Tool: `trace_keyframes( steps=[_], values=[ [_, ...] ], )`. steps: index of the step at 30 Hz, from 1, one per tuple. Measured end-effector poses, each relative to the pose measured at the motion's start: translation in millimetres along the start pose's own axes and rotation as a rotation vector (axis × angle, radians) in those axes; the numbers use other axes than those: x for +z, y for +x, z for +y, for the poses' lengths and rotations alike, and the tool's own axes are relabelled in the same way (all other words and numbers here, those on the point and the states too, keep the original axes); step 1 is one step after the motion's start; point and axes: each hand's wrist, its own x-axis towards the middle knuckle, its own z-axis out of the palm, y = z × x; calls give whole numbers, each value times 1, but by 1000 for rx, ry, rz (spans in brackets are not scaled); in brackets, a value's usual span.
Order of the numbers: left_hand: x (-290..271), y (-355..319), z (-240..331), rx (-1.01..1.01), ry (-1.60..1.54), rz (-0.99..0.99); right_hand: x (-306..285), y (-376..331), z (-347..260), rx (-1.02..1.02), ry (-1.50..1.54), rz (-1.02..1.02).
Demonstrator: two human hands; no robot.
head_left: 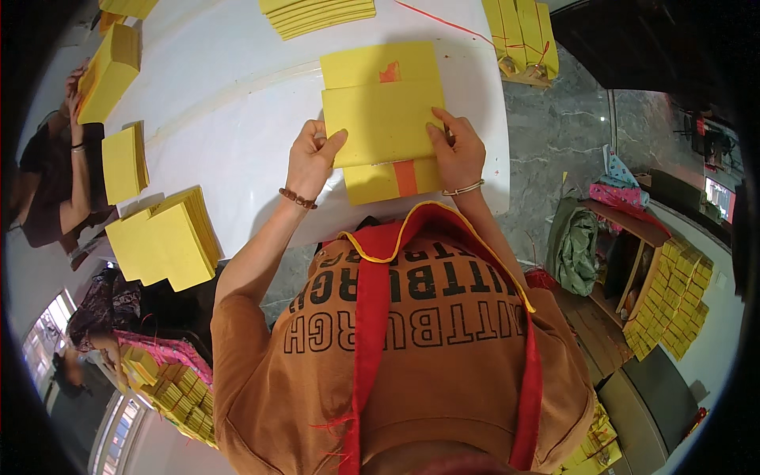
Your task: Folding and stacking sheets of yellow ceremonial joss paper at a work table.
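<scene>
Between my hands is a stack of yellow paper (384, 123), held flat over the white table near its front edge. My left hand (314, 158) pinches its left side, thumb on top. My right hand (457, 150) grips the right side, also with the thumb on the upper face. More yellow paper with an orange-red strip (405, 179) shows under the near edge. Beyond the far edge lies a yellow piece with an orange-red patch (389, 72). Whether these pieces are joined to the held stack, I cannot tell.
Fanned yellow paper (317, 16) lies at the table's far edge. Several yellow stacks (170, 241) line the left side, where a co-worker's hands (75, 91) hold another. Tied yellow bundles (522, 36) sit past the far right corner. Shelving (625, 229) stands at right.
</scene>
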Motion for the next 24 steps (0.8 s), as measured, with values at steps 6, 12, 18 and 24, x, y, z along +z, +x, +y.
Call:
trace_keyframes(
  steps=[6, 12, 18, 24],
  values=[
    [14, 1, 44, 961, 923, 253, -1, -1, 1, -4, 21, 43],
    [50, 16, 19, 994, 1198, -102, -1, -1, 1, -12, -4, -1],
    [52, 19, 9, 949, 1201, -89, -8, -2, -18, -323, -364, 123],
    [46, 24, 7, 976, 1182, -100, 23, 5, -20, -515, -276, -252]
  ],
)
